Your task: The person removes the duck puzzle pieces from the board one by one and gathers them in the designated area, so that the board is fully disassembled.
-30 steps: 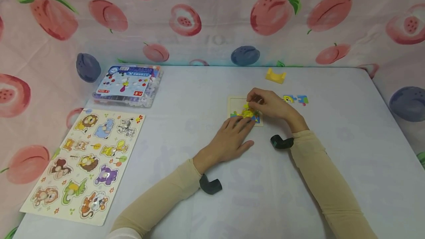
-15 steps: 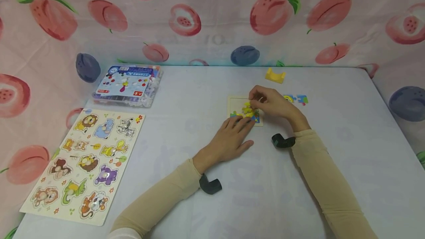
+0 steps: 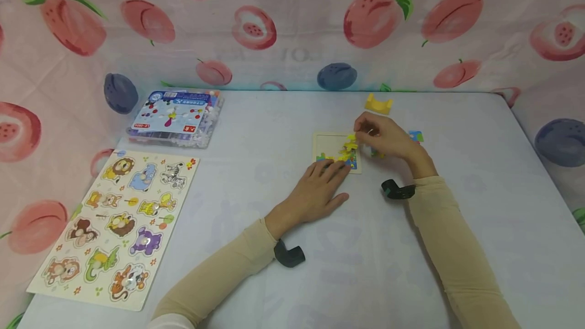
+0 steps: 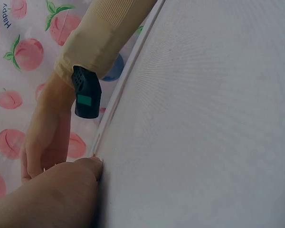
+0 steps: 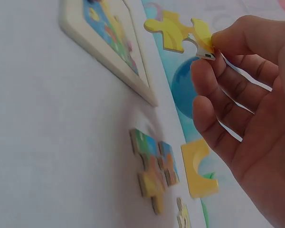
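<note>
My right hand [image 3: 388, 138] pinches a yellow jigsaw piece [image 5: 173, 35] between thumb and fingertips, holding it raised above the right side of a small puzzle tray [image 3: 329, 143]. The piece is knobbed and carries a small dark printed mark. Several coloured pieces lie in the lower part of the tray, partly hidden. Fingers of my left hand [image 3: 315, 194] lie spread and fairly straight over the tray's near edge. Loose jigsaw pieces [image 5: 149, 166] rest on the table to the right of the tray; in the head view my right hand partly covers them.
A yellow notched block [image 3: 378, 104] stands behind the tray. At the left lies an animal peg-puzzle board [image 3: 123, 222], and beyond it a clear plastic case [image 3: 173, 118] with a printed label. Fruit-patterned cloth [image 3: 292, 24] rises behind the white table.
My right hand has moved to the right and slightly away, carrying the yellow jigsaw piece towards the tray's right edge. My left hand has stayed in place.
</note>
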The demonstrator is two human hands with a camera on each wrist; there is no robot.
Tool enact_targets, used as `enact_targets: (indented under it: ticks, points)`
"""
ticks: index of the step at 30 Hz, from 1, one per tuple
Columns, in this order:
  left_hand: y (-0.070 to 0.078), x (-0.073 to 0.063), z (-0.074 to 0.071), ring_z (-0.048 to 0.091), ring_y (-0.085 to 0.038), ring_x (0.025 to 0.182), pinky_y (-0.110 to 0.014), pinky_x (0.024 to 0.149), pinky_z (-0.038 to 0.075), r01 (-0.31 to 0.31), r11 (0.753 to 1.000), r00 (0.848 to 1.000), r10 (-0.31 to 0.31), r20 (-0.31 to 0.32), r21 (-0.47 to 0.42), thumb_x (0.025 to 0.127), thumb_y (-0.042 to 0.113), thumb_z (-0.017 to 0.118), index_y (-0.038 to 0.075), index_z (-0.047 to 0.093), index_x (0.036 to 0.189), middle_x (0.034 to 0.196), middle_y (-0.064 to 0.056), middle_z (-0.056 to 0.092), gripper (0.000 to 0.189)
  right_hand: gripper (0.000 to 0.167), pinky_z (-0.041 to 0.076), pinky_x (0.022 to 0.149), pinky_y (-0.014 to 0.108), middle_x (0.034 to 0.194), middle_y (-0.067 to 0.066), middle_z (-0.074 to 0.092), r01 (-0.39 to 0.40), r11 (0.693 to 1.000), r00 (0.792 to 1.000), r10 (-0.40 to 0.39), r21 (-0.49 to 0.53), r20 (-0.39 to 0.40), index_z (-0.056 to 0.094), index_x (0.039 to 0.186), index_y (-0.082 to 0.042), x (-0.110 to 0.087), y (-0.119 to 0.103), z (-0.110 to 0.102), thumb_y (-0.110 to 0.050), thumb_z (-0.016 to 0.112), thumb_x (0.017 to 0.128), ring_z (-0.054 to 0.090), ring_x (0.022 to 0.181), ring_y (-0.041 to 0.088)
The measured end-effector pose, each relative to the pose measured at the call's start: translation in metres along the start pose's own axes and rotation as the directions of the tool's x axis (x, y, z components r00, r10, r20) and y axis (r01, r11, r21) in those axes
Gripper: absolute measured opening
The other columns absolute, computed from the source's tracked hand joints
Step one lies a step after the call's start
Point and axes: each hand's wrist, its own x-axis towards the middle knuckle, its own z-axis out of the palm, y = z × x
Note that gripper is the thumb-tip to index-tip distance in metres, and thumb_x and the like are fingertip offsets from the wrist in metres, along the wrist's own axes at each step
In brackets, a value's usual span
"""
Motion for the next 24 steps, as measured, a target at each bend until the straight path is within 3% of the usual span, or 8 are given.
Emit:
enact_targets:
  ticks: [10,24]
  points:
    - [0.0,0.0,-0.001,0.024,-0.024,0.14,-0.04,0.117,0.018,0.001,1.0,1.0,-0.001,0.006,-0.02,0.1,0.049,0.033,0.016,0.025,0.15,0.153,-0.002,0.029,0.061,0.011,0.043,0.077,0.019,0.096,0.005,0.059,-0.015,0.999,0.999,0.014,-0.036,-0.032,0.059,0.099,-0.006,-0.008,0.005,-0.017,-0.014,0.059,0.092,0.056,0.087,0.011]
    - [0.0,0.0,0.0,0.024,-0.024,0.14,-0.039,0.117,0.018,0.006,1.0,1.0,-0.005,0.011,-0.023,0.099,0.049,0.034,0.017,0.025,0.151,0.153,-0.001,0.028,0.061,0.014,0.045,0.075,0.017,0.097,0.006,0.059,-0.082,0.996,0.997,0.082,-0.03,-0.001,0.059,0.101,-0.003,-0.017,0.016,-0.033,-0.014,0.059,0.093,0.055,0.087,0.012]
